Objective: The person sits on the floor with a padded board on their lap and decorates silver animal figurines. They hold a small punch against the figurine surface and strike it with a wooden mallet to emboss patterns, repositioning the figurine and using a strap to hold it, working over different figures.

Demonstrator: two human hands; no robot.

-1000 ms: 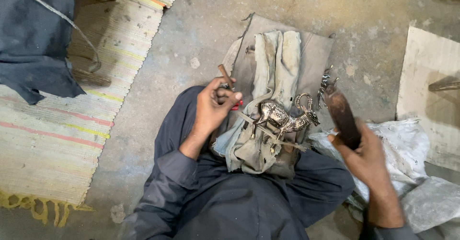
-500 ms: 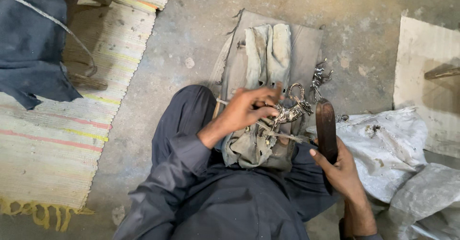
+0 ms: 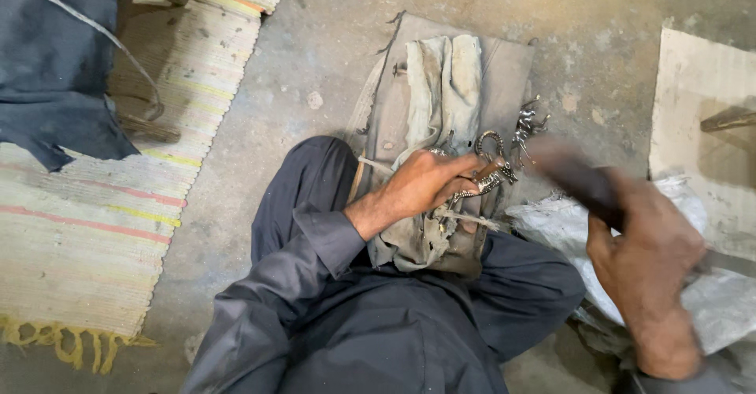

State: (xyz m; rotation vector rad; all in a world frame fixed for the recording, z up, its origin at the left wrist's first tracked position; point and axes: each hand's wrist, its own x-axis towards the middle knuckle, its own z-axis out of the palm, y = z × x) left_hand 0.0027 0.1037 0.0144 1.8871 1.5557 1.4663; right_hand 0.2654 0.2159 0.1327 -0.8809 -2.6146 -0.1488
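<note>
Sitting on bare concrete floor (striped mat beside), left hand grips metal figurine, right hand clasps blurred tool.

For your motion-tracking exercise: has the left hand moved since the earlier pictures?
Yes. The left hand has moved rightward across the grey folded cloth, onto the small silver metal animal figurine.

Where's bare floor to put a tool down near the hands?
Bare concrete lies between the striped mat and the cloth pad, and more between the pad and the pale board. It is crowded at the lap: the left hand presses the metal figure on the pad, and the right hand grips a blurred dark tool over the white sack.
</note>
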